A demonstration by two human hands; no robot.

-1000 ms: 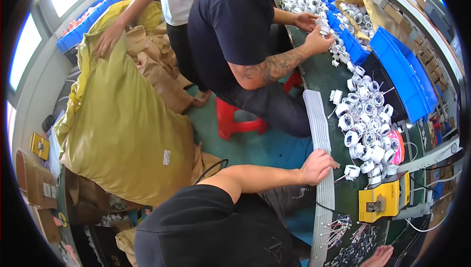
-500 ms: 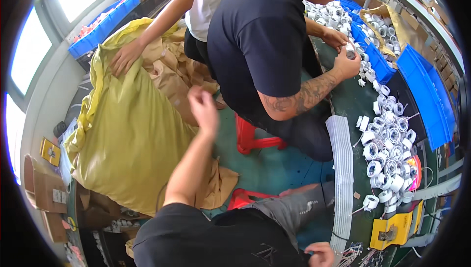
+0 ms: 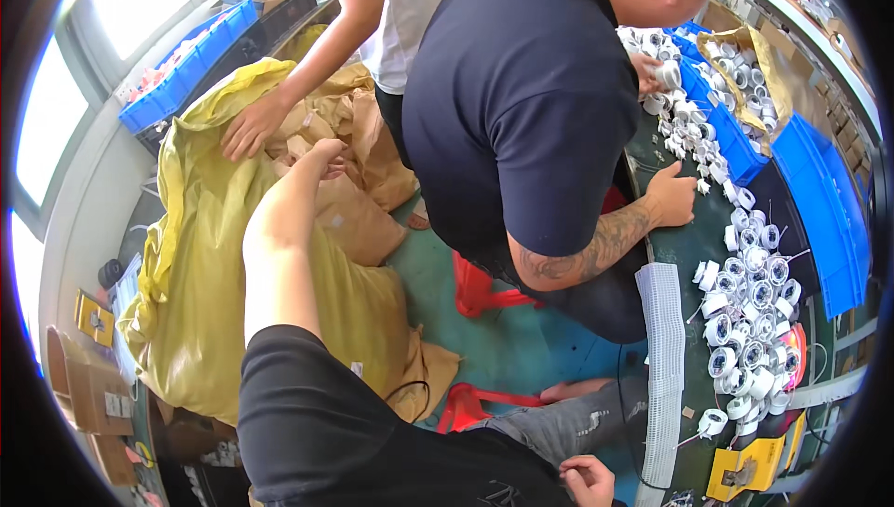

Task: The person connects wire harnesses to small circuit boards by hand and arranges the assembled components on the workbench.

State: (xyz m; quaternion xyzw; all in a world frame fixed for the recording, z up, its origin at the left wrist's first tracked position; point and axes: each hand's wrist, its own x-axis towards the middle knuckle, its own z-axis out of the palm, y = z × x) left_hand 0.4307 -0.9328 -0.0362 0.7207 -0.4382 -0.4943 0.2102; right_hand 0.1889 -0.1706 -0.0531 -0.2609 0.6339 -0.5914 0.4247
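My left hand [image 3: 328,159] is stretched out over the brown paper bags [image 3: 358,214] in the mouth of a large yellow woven sack [image 3: 219,293]. Its fingers bend down toward the paper and are partly hidden; whether they touch or grip it I cannot tell. Low in the view, my right hand [image 3: 589,482] rests near my grey trouser leg [image 3: 582,428], its fingers curled in. Anything inside it is hidden. Beside the sack's opening, a person in a white shirt lays a hand [image 3: 256,127] on the yellow edge.
A co-worker in a dark shirt [image 3: 521,88] sits ahead at the green bench, among white round fittings [image 3: 745,321]. Blue bins [image 3: 819,218], a ribbed white strip [image 3: 663,367] and a yellow fixture [image 3: 745,470] lie along the right. Red stools [image 3: 470,288] stand on the floor.
My left hand has moved left and farther away, over the paper bags. The co-worker's near hand has dropped to the bench. My right hand has shifted slightly left.
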